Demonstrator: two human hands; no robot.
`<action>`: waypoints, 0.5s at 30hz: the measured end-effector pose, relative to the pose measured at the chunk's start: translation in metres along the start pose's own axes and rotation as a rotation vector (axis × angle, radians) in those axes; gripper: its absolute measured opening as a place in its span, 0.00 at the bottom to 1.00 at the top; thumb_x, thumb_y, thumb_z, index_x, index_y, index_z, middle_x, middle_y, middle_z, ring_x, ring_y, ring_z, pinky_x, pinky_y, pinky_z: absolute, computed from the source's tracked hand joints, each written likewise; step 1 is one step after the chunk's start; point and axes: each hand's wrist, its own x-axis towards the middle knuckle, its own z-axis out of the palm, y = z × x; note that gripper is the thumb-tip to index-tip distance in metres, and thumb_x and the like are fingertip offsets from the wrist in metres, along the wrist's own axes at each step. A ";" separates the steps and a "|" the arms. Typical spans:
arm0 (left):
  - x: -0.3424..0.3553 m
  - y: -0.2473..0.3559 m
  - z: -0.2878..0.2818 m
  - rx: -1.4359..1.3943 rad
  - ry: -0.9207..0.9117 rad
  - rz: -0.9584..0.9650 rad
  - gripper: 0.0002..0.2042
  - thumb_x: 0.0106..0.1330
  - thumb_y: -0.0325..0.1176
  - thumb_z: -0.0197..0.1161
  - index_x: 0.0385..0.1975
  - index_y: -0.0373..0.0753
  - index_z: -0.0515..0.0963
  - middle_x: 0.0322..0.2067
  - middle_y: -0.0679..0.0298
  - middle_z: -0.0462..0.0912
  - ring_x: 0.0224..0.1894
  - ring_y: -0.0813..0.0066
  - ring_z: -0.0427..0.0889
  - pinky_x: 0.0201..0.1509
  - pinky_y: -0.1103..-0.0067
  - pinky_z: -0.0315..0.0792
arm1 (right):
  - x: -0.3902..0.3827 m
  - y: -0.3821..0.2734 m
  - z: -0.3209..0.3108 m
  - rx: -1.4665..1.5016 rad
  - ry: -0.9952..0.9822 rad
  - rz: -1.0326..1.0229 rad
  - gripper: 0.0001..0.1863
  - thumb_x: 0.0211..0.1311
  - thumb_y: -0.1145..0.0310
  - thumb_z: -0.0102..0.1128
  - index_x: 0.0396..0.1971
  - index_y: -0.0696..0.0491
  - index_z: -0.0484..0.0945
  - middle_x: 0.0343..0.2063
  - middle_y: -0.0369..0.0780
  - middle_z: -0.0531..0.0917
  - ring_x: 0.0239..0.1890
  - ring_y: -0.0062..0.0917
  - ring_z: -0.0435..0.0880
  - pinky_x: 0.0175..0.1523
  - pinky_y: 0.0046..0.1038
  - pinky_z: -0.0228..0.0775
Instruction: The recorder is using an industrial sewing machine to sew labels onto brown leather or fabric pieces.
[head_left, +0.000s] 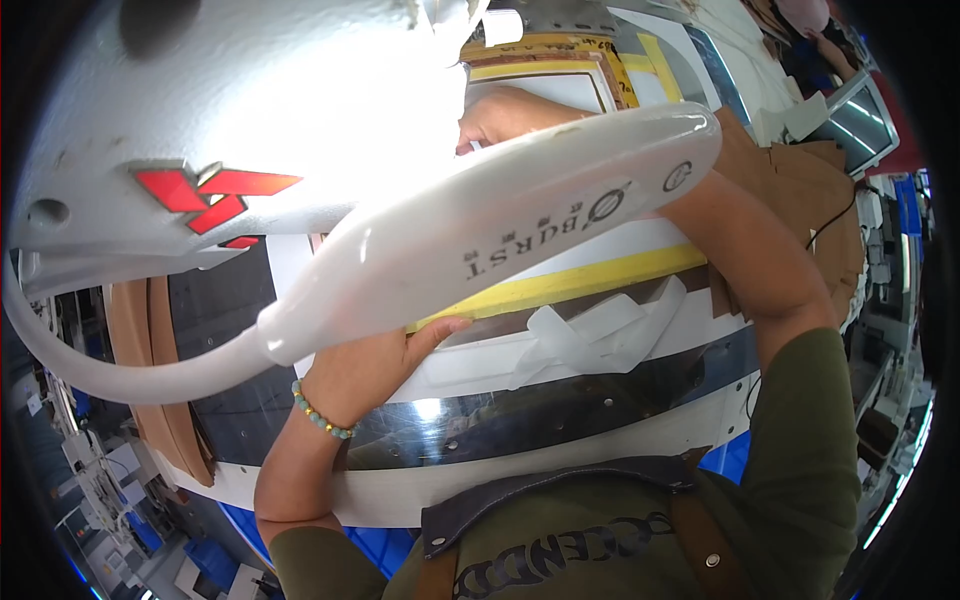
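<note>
My left hand (368,368), with a beaded bracelet at the wrist, rests on the white edge of a flat board or template. Its thumb stretches out beside the yellow tape strip (590,283), and a white lamp (520,215) hides its other fingers. Beyond the lamp my right hand (505,115) reaches in beside the head of a large white machine (110,130), probably a sewing machine. Its fingers are curled together in the bright glare; what they hold, if anything, cannot be made out. The lamp also covers much of the work area between my hands.
Crumpled white strips (605,335) lie near the board's front edge. Brown cardboard (810,190) sits to the right, more cardboard (160,370) to the left. A yellow-taped frame (625,80) is at the back. The lamp's bent neck (130,385) arches low on the left.
</note>
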 end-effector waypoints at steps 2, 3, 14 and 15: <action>-0.001 0.000 0.001 0.028 0.017 0.017 0.42 0.71 0.65 0.62 0.73 0.34 0.69 0.70 0.40 0.65 0.73 0.40 0.63 0.77 0.50 0.53 | -0.004 -0.005 0.000 -0.075 -0.047 0.033 0.17 0.69 0.61 0.72 0.50 0.55 0.87 0.44 0.45 0.91 0.45 0.37 0.88 0.54 0.36 0.81; -0.002 0.000 0.001 0.077 0.032 0.033 0.42 0.71 0.64 0.63 0.73 0.34 0.69 0.70 0.40 0.66 0.73 0.40 0.63 0.76 0.50 0.53 | -0.005 -0.010 0.000 -0.056 -0.020 0.018 0.17 0.69 0.61 0.72 0.50 0.55 0.87 0.44 0.45 0.91 0.45 0.37 0.88 0.54 0.36 0.81; -0.026 0.031 -0.055 0.026 -0.031 -0.020 0.30 0.63 0.41 0.75 0.64 0.36 0.79 0.60 0.44 0.81 0.65 0.41 0.77 0.67 0.58 0.70 | -0.004 -0.019 0.014 -0.125 0.121 -0.132 0.10 0.70 0.70 0.62 0.44 0.57 0.86 0.40 0.47 0.90 0.42 0.40 0.87 0.51 0.39 0.81; -0.030 0.034 -0.073 -0.006 -0.032 -0.025 0.26 0.62 0.37 0.75 0.61 0.36 0.82 0.56 0.46 0.85 0.61 0.41 0.81 0.63 0.59 0.75 | -0.012 -0.011 0.013 -0.140 0.096 -0.098 0.10 0.70 0.70 0.61 0.44 0.58 0.86 0.40 0.47 0.90 0.42 0.40 0.87 0.50 0.39 0.81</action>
